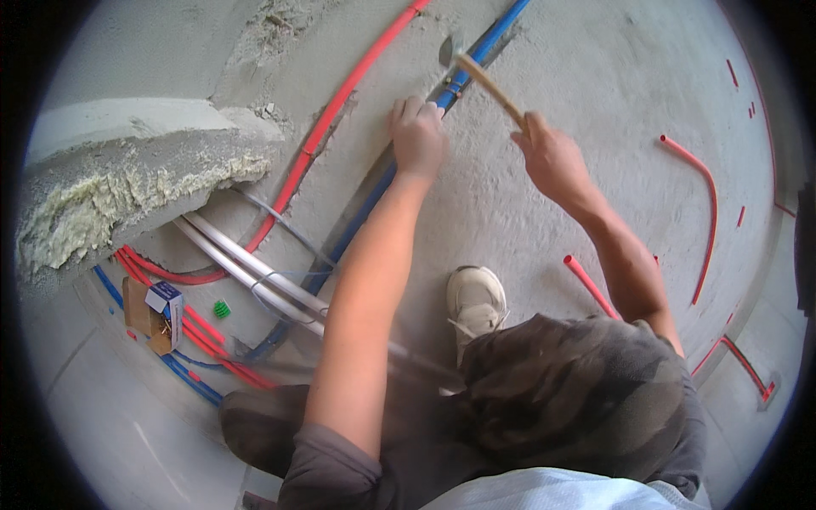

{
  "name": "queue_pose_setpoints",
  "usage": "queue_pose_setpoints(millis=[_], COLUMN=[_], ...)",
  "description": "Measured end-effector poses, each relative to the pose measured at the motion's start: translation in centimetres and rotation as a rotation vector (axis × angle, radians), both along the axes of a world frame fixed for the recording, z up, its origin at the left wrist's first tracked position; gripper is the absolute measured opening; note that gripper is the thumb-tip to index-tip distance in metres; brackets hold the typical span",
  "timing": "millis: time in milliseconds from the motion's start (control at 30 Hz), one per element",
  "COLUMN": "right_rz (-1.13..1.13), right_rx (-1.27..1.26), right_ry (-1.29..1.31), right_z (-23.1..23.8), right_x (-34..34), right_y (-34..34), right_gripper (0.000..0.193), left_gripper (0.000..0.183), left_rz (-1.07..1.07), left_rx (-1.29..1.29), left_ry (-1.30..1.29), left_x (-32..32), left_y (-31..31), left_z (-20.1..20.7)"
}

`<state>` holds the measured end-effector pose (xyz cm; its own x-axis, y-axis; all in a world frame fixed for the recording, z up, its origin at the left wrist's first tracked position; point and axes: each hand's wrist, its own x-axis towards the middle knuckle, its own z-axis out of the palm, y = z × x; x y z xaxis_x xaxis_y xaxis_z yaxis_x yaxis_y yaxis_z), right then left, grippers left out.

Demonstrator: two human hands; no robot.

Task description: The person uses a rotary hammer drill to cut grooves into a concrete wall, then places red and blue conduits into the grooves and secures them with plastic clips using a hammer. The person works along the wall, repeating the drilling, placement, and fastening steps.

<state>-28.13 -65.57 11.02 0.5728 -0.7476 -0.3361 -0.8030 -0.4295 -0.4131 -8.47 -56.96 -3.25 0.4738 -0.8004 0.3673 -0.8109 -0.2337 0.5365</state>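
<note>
My right hand (551,157) is closed round the wooden handle of a hammer (491,89). The hammer's head is over the far stretch of a blue conduit pipe (495,38), beside dark bands that cross the pipe. My left hand (419,140), slightly blurred, rests at the same pipe, nearer to me than the hammer head. Its fingers are curled in, and what they pinch is hidden. The blue pipe runs along a groove in the rough concrete floor and passes under my left forearm.
A red pipe (340,98) curves along the left. White pipes (255,276) cross towards my left forearm. At far left are a broken concrete ledge (127,187), an open small box (157,314) and a green piece (222,308). Loose red pipe lengths (705,187) lie right; my shoe (476,302) is between my arms.
</note>
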Motion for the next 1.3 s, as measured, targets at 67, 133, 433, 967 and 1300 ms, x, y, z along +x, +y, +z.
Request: queue_pose_setpoints(millis=[67, 133, 433, 967, 1300], right_rz=[-0.009, 0.005, -0.075, -0.114, -0.189], right_rx=[-0.058, -0.013, -0.047, -0.076, 0.187], right_ry=[-0.069, 0.026, -0.182, -0.102, -0.260], right_z=[-0.1, -0.6, -1.4, -2.6, -2.9], right_x=[-0.1, -0.2, -2.8, -3.9, -6.1], right_y=[0.0, 0.1, 2.5, 2.6, 2.6], right_gripper=[0.026, 0.026, 0.027, 0.033, 0.021], left_gripper=[0.012, 0.013, 0.005, 0.012, 0.012], left_rz=[0.002, 0.009, 0.014, 0.031, 0.041], left_rx=[0.014, 0.023, 0.018, 0.001, 0.016], left_ry=[-0.016, -0.005, 0.053, -0.009, 0.026], left_x=[0.0, 0.0, -0.3, -0.2, -0.4], left_y=[-0.1, -0.1, 0.1, 0.0, 0.0], left_z=[0.0, 0.0, 0.2, -0.1, -0.1])
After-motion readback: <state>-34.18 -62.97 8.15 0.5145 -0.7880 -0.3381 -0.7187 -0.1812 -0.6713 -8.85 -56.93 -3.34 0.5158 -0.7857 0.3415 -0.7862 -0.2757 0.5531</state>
